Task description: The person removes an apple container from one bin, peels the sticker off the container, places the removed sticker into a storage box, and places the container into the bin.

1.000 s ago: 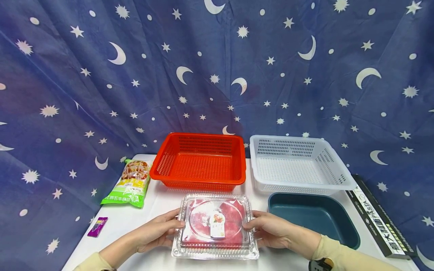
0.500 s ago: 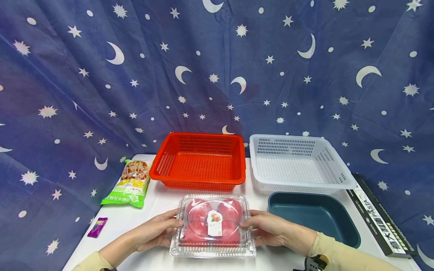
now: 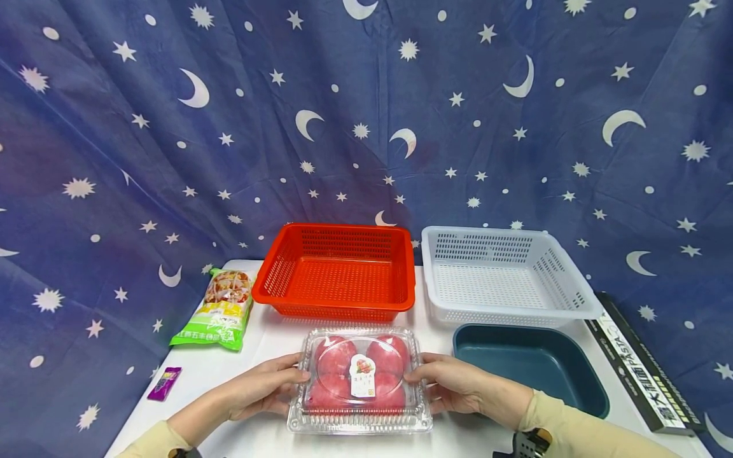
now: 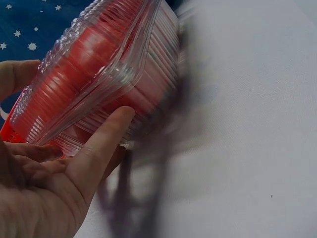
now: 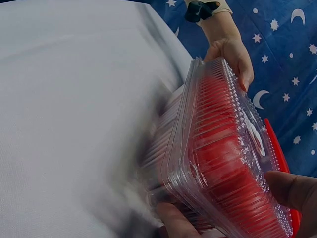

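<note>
both hands at the near edge, on one item: left hand (image 3: 266,388) and right hand (image 3: 458,383) grip the opposite sides of a clear plastic box (image 3: 359,409), each thumb on the lid side, other fingers lower down the side. the box sits near and central, in front of the baskets; cannot tell whether its base touches the table (image 3: 275,340). change over the last second: glare on the lid has faded, so four round red fruits (image 3: 335,356) and the label (image 3: 363,376) now read clearly; box has shifted slightly left, grip unchanged. judged as a steady two-handed hold, with contents easy to check. container log: clear box, lid on, holds the four fruits. near left, well apart from the box, a small purple packet (image 3: 165,383). right of the box, a dark blue tub (image 3: 532,366), nothing seen inside. further right, a long black pasta box (image 3: 641,369), lying slanted. far left, a green food bag (image 3: 226,308) just beside the red basket (image 3: 338,280); far right of centre, the white basket (image 3: 487,286). nothing seen in either basket. behind all, a starry blue curtain (image 3: 366,76).
</note>
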A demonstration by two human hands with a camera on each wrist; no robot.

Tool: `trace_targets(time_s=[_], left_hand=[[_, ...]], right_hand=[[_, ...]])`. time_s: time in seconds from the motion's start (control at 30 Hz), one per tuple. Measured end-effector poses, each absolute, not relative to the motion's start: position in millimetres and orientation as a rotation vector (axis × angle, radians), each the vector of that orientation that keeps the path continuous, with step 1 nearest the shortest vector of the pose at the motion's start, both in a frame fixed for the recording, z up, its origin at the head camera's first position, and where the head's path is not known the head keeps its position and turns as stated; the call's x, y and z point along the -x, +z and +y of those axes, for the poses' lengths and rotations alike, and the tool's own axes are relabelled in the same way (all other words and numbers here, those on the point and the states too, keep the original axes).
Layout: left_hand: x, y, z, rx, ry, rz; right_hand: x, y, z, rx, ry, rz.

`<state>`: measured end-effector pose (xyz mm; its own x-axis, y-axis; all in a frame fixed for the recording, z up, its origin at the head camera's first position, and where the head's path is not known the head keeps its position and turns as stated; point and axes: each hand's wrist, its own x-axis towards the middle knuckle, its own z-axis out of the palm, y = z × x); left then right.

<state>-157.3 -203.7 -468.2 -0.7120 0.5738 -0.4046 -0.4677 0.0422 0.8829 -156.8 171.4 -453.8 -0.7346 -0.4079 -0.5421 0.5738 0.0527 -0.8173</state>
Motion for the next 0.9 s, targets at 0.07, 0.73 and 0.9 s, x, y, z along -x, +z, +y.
trace_targets(time_s=[0.07, 0.73, 0.9], left_hand=[[158.1, -467.1, -203.7, -0.108, 1.749, 1.601], [160.2, -460.6, -204.2, -0.119, 1.679, 1.713], [160.2, -461.9, -203.6, -0.131, 1.683, 1.72]], right_hand=[[156.5, -454.1, 171.6, -0.173, -1.762, 1.639], [155.2, -454.9, 169.8, -0.154, -1.721, 1.705], [156.1, -455.2, 169.3, -0.151, -1.72, 1.71]])
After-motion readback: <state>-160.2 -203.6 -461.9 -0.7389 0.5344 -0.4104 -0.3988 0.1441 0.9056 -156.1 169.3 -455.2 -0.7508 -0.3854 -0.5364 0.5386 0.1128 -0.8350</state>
